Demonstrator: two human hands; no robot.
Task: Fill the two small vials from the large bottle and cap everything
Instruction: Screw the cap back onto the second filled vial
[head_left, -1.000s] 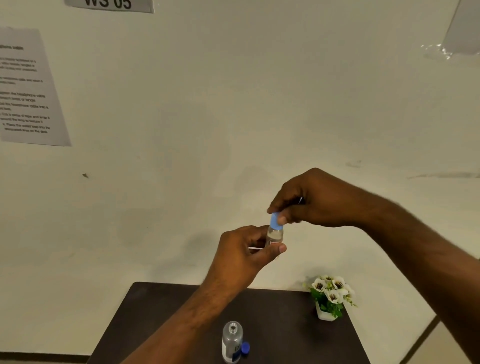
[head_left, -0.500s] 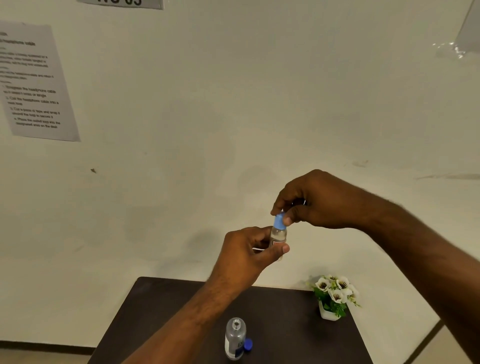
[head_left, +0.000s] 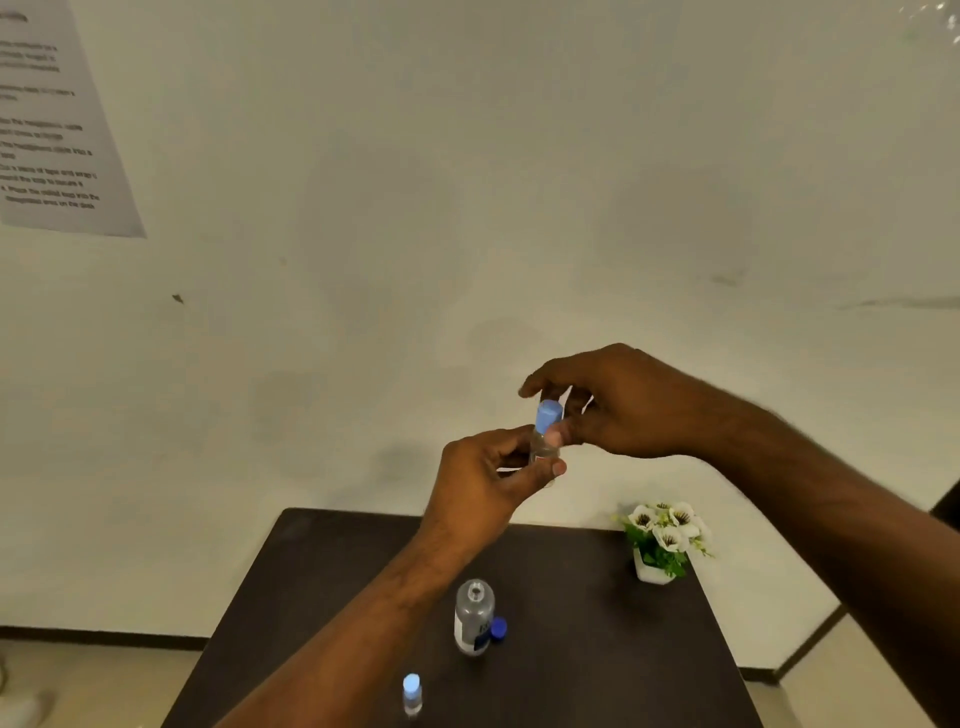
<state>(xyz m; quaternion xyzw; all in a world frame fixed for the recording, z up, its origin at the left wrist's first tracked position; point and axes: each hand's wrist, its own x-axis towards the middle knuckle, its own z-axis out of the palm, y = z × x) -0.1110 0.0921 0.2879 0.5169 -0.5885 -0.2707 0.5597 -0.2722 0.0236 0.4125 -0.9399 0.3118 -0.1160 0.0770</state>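
Observation:
My left hand (head_left: 483, 483) grips a small clear vial (head_left: 541, 451) held up above the table. On the vial sits a light blue cap (head_left: 548, 415), pinched between the thumb and fingers of my right hand (head_left: 613, 402). The large clear bottle (head_left: 474, 618) stands uncapped on the dark table (head_left: 597, 649), with its dark blue cap (head_left: 498, 627) lying beside it on the right. A second small vial (head_left: 412, 693) with a light blue cap stands near the table's front edge.
A small white pot of white flowers (head_left: 662, 540) stands at the table's back right corner. A printed paper sheet (head_left: 47, 119) hangs on the wall at upper left. Pale floor shows on both sides of the table.
The view has tilted down, so the second capped vial has come into sight. My right fingers have shifted around the light blue cap. The vial stays in my left hand.

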